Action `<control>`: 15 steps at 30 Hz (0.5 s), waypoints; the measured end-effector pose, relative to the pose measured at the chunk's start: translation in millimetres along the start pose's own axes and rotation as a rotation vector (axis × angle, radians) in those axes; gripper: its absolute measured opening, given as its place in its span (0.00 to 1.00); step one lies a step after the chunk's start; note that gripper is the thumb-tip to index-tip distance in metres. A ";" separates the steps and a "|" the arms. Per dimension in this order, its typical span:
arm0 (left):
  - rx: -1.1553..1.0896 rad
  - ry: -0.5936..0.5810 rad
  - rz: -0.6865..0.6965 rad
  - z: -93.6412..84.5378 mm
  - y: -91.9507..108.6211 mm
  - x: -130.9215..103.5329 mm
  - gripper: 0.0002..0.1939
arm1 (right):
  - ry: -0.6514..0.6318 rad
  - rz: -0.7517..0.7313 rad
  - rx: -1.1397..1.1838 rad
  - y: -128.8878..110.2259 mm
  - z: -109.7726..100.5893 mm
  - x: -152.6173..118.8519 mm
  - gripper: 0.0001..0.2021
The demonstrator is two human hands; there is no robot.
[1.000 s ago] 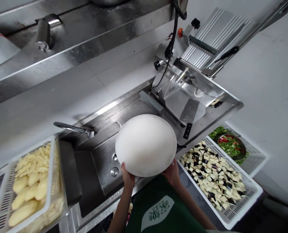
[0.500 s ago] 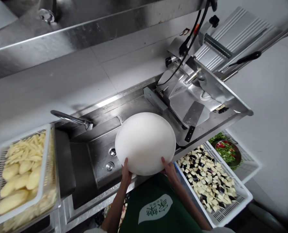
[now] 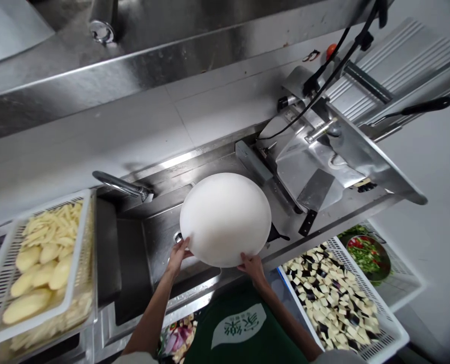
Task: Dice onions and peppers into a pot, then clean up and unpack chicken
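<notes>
Board (image 3: 225, 217), round, white and plain-faced, held low in front of a person in a green apron (image 3: 225, 309). Seen from above, it covers part of a steel sink (image 3: 134, 275); whether anything underneath carries some of its load cannot be told.

2 bare hands are on its rim, along the half nearest the body. The left hand (image 3: 178, 255) is at the lower left, with its thumb on the upper face. The right hand (image 3: 252, 267) is at the near edge, right of centre, its thumb also on top. Each grip seems to pinch the rim between thumb and fingers, though most of the fingers are hidden below.

The board looks thick and stiff, probably dense plastic, so it should not bend and would likely feel heavy for its width. It is unlikely to chip or shatter. Its smooth face could be slippery if damp, and with both holds on the near half, the far edge may want to dip. The rim is the natural place to take hold: 1 hand at each side, level with the middle, fingers well under, would balance it better.

To the right, apart from the board, a cleaver (image 3: 315, 191) lies with its dark handle towards the person. Just beside the board's right edge, a dark handle (image 3: 280, 234) pokes out. At the left, behind the sink, is a curved tap (image 3: 121, 184).
</notes>
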State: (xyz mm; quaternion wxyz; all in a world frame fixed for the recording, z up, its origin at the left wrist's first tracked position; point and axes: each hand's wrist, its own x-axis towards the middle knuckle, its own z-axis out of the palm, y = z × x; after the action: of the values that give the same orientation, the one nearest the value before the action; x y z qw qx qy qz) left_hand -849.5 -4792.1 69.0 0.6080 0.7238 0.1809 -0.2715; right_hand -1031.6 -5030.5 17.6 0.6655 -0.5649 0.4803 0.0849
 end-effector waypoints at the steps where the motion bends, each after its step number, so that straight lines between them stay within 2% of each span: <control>1: -0.006 0.010 0.012 0.1 4.2 5.9 0.17 | -0.014 0.005 0.011 -4.7 5.1 0.7 0.17; 4: -0.044 0.062 0.028 -6.6 21.0 25.2 0.16 | -0.097 -0.020 0.076 -18.4 21.6 3.3 0.13; 6: -0.123 0.140 0.069 -21.7 44.2 39.2 0.14 | -0.156 -0.058 0.079 -26.7 33.0 4.3 0.12; 8: -0.236 0.274 0.189 -45.1 81.1 53.6 0.14 | -0.219 -0.080 -0.016 -34.6 41.6 4.4 0.12; 10: -0.304 0.402 0.358 -70.3 127.9 67.8 0.15 | -0.305 -0.104 -0.149 -44.2 42.6 5.5 0.13; 12: -0.272 0.403 0.490 -86.9 175.2 82.0 0.14 | -0.378 -0.200 -0.270 -58.6 32.6 12.4 0.13; 13: -0.240 0.373 0.530 -89.7 196.0 89.5 0.13 | -0.367 -0.277 -0.306 -68.1 23.5 19.5 0.13; 15: -0.188 0.304 0.569 -84.0 228.3 106.2 0.14 | -0.183 -0.501 -0.325 -90.9 0.7 42.1 0.12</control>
State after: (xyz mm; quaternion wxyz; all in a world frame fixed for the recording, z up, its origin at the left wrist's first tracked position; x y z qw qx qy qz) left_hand -616.2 -4761.8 191.9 0.6895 0.7184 0.0844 0.0382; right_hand -949.6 -5079.6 47.5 0.6072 -0.7547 0.2444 0.0443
